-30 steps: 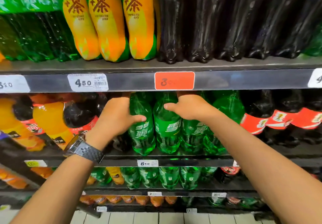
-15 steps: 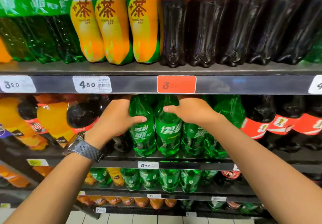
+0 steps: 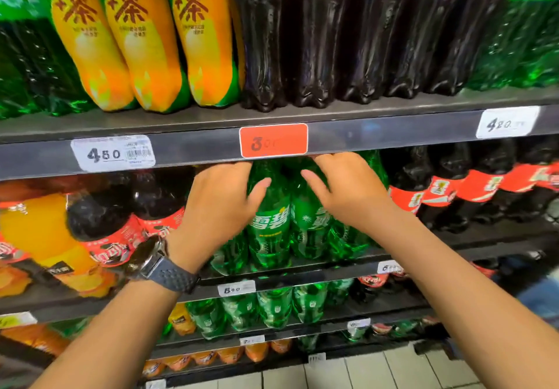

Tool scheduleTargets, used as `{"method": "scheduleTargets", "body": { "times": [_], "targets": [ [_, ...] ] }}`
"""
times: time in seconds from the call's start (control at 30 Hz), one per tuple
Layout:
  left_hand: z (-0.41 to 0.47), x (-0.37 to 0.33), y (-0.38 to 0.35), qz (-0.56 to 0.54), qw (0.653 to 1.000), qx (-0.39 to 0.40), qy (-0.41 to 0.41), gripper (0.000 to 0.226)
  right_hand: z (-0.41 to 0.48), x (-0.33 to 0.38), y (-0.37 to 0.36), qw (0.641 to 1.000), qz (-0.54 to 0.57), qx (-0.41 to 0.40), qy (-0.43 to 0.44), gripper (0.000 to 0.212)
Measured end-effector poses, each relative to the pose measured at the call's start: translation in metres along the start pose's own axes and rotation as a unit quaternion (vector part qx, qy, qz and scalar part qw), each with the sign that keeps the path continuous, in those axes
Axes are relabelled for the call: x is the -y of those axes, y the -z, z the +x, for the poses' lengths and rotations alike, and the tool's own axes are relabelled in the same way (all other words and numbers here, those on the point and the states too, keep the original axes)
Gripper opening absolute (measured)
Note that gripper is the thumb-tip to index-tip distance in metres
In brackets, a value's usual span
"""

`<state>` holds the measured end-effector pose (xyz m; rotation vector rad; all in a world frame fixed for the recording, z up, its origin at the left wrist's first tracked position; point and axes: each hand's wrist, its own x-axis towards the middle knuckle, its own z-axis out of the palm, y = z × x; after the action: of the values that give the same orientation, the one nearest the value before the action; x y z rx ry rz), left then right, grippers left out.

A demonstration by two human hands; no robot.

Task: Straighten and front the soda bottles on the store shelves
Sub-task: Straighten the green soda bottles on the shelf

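Fronting mid-frame: left hand (image 3: 217, 207) and right hand (image 3: 348, 195) grasping green plastic soda bottles (image 3: 269, 225) (labels partly turned), other rows look untouched.

Dark grey metal shelving (image 3: 193, 122) runs in tiers across the whole view — each front rail carries price tags, white ones (image 3: 112, 153) and one orange-red (image 3: 273, 140). Below, pale floor tiles (image 3: 363, 372) show — light glints off the rails.

Green bottle (image 3: 269, 225) caps hidden behind upper shelf's front edge (image 3: 378, 137); red tag (image 3: 273, 140) price blurred, possibly 3.00; top-shelf bottles cropped by frame edge.
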<state>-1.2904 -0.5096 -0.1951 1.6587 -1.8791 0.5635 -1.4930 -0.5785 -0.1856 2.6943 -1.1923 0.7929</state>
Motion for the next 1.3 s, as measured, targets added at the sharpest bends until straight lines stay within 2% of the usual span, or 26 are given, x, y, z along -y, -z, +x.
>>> {"method": "scheduleTargets", "body": {
  "times": [0.07, 0.17, 0.23, 0.33, 0.4, 0.43, 0.5, 0.57, 0.7, 0.8, 0.97, 1.07, 1.13, 1.2, 1.3],
  "targets": [
    [0.008, -0.022, -0.010, -0.014, 0.999, -0.007, -0.032, 0.029, -0.015, -0.019, 0.005, 0.998, -0.046, -0.045, 0.018, 0.023],
    [0.020, -0.052, -0.027, -0.030, 0.997, -0.008, -0.066, 0.032, -0.025, -0.054, 0.012, 0.996, -0.053, -0.059, -0.044, 0.033],
    [0.028, -0.070, -0.036, -0.009, 0.998, -0.010, -0.060, 0.041, -0.028, -0.079, 0.017, 0.995, -0.048, -0.050, -0.067, 0.036],
    [0.040, -0.088, -0.047, 0.066, 0.998, 0.005, 0.009, 0.051, -0.029, -0.106, 0.022, 0.998, -0.029, -0.025, -0.057, 0.037],
    [0.048, -0.098, -0.057, 0.114, 0.986, 0.087, 0.084, 0.065, -0.027, -0.121, 0.022, 0.998, -0.004, 0.016, -0.061, 0.041],
    [0.051, -0.101, -0.061, 0.131, 0.976, 0.134, 0.108, 0.065, -0.025, -0.125, 0.021, 0.997, 0.001, 0.041, -0.068, 0.044],
    [0.056, -0.107, -0.068, 0.153, 0.965, 0.171, 0.131, 0.060, -0.020, -0.133, 0.019, 0.993, 0.022, 0.094, -0.066, 0.051],
    [0.059, -0.108, -0.071, 0.138, 0.966, 0.163, 0.146, 0.053, -0.015, -0.135, 0.018, 0.986, 0.058, 0.143, -0.062, 0.056],
    [0.058, -0.103, -0.067, 0.053, 0.968, 0.138, 0.202, 0.083, -0.008, -0.135, 0.023, 0.977, 0.093, 0.181, -0.060, 0.055],
    [0.056, -0.101, -0.066, 0.061, 0.967, 0.135, 0.205, 0.077, -0.006, -0.136, 0.022, 0.966, 0.108, 0.221, -0.078, 0.047],
    [0.059, -0.103, -0.063, 0.055, 0.963, 0.166, 0.204, 0.074, -0.003, -0.129, 0.017, 0.959, 0.100, 0.239, -0.112, 0.063],
    [0.058, -0.111, -0.061, 0.099, 0.966, 0.163, 0.177, 0.053, -0.003, -0.131, 0.021, 0.961, 0.103, 0.239, -0.097, 0.063],
    [0.058, -0.122, -0.058, 0.133, 0.972, 0.133, 0.142, 0.049, -0.003, -0.136, 0.026, 0.960, 0.112, 0.244, -0.075, 0.057],
    [0.060, -0.132, -0.058, 0.096, 0.984, 0.087, 0.120, 0.040, -0.004, -0.139, 0.030, 0.962, 0.110, 0.241, -0.063, 0.048],
    [0.068, -0.146, -0.061, 0.010, 0.992, 0.058, 0.111, 0.046, -0.005, -0.132, 0.029, 0.968, 0.110, 0.216, -0.066, 0.043]
  ]
}}
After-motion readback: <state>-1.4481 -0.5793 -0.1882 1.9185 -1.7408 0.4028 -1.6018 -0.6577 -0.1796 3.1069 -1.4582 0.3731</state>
